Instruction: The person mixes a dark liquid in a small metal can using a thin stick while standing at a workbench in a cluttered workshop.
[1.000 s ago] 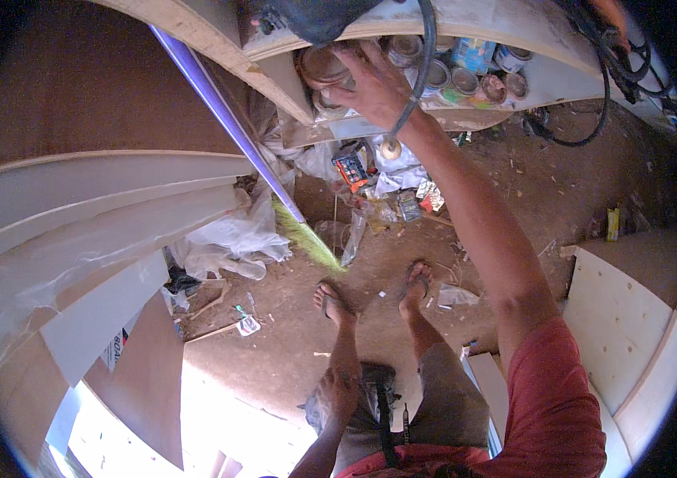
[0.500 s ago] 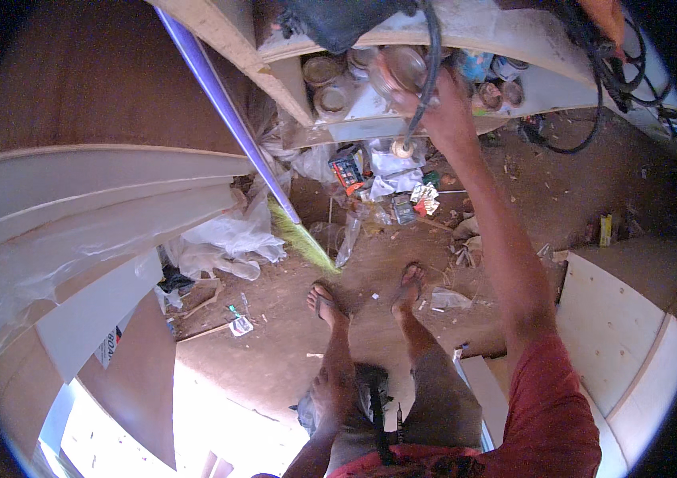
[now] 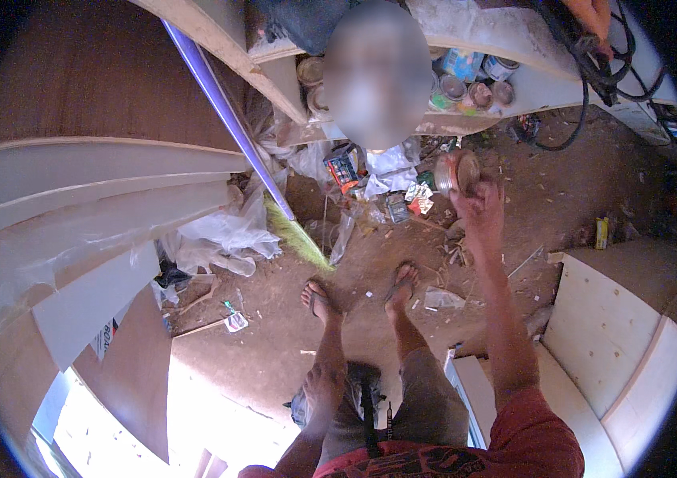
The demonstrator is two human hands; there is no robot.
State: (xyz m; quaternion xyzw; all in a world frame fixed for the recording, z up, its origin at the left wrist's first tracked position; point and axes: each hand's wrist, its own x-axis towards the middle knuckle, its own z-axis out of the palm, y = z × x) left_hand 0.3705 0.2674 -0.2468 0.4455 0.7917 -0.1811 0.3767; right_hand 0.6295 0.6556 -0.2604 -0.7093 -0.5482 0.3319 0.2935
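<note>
Out over the dirt floor (image 3: 561, 183), below the shelf (image 3: 514, 24), my right hand (image 3: 482, 211) grips a round, dusty jar (image 3: 454, 169) with some reddish colour on it. My left hand (image 3: 324, 382) rests low on my left leg by the knee, fingers loosely apart with no object visible in them. Round cans and jars (image 3: 478, 94) crowd the lower shelf; a blurred oval hides part of them.
A purple-handled broom (image 3: 263, 171) with green bristles leans at left. Plastic sheeting (image 3: 219, 231) and litter (image 3: 398, 205) lie on the floor. Plywood panels (image 3: 91, 199) line the left, a pale wooden box (image 3: 609, 334) stands lower right, and black cables (image 3: 585, 72) hang upper right.
My right hand has drawn the jar off the crowded shelf and brought it down and rightward over the floor. My left hand stays by the knee.
</note>
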